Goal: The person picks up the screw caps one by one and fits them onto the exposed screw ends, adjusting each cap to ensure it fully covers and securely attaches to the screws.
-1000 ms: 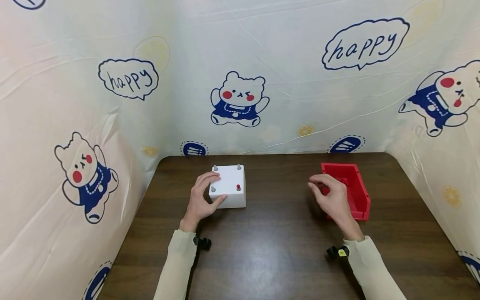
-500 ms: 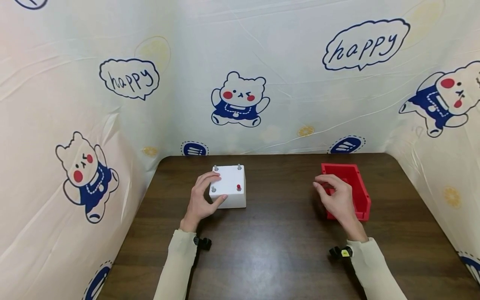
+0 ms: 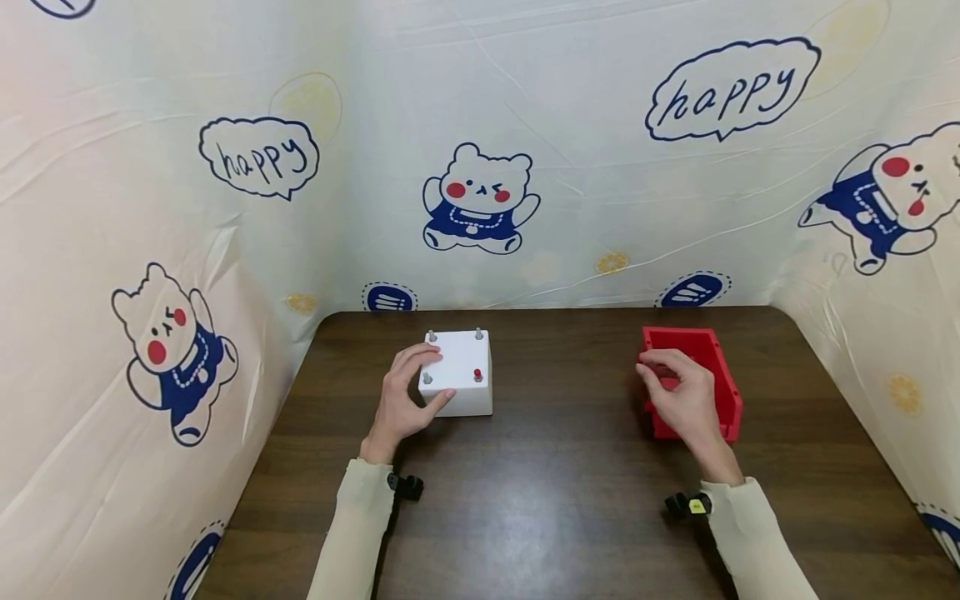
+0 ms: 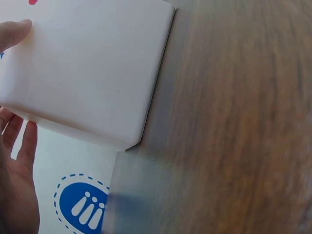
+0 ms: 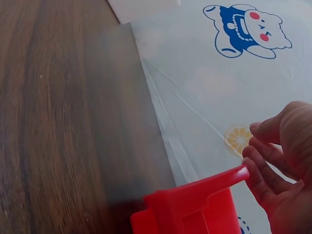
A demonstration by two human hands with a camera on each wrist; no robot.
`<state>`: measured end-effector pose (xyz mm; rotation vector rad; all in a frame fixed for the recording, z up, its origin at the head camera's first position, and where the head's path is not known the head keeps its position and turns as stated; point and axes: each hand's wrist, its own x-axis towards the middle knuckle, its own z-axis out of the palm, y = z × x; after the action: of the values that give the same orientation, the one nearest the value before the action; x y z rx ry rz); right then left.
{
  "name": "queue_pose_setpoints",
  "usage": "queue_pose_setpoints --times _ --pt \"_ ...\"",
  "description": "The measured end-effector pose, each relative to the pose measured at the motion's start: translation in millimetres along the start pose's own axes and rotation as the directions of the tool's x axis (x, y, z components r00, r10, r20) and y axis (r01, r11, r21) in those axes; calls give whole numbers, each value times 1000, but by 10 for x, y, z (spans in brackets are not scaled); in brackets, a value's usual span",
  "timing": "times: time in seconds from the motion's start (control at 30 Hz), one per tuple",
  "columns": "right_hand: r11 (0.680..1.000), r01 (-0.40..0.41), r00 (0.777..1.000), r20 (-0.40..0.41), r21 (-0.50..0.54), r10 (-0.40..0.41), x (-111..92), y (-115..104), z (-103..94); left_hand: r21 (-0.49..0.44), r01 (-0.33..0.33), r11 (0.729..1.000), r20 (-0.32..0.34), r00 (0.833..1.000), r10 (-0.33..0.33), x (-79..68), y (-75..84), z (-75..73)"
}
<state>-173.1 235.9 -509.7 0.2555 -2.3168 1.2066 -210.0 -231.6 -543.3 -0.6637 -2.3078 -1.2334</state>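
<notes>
Thumb (image 3: pixel 441 402) and fingers (image 3: pixel 412 358) of your left hand (image 3: pixel 399 407) grip the white box (image 3: pixel 457 357) around its left side, left of centre on the counter (image 3: pixel 547 475). Your right hand (image 3: pixel 684 397), loosely curled with nothing visible in it, hangs over the left edge of the red storage bin (image 3: pixel 725 382); whether it touches, you can't tell. That bin's long axis runs away from you, well right of the box, so your right hand is nearer.

Head camera looks forward and down over the table (image 3: pixel 540 508), shared by both close wrist views
</notes>
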Motion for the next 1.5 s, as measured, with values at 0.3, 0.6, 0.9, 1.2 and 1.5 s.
queue_pose_setpoints --times 0.3,0.6,0.9,1.2,1.5 --pt "1000 17 1000 -22 -2 -17 -13 60 -28 -16 -17 1000 -15 1000 17 -1 -9 6" --pt "999 15 999 -31 -32 -16 -14 74 -78 -39 -24 999 -24 999 23 12 19 16" --pt "998 -25 1000 -19 -50 24 -32 170 -104 -4 -15 1000 -3 1000 15 -2 -11 10" --pt "997 -28 999 -20 -69 26 -19 229 -129 -57 -11 998 -31 999 9 59 377 -47" --pt "994 -58 998 -21 -92 56 4 267 -148 -32 -6 999 -30 1000 5 -5 29 27"
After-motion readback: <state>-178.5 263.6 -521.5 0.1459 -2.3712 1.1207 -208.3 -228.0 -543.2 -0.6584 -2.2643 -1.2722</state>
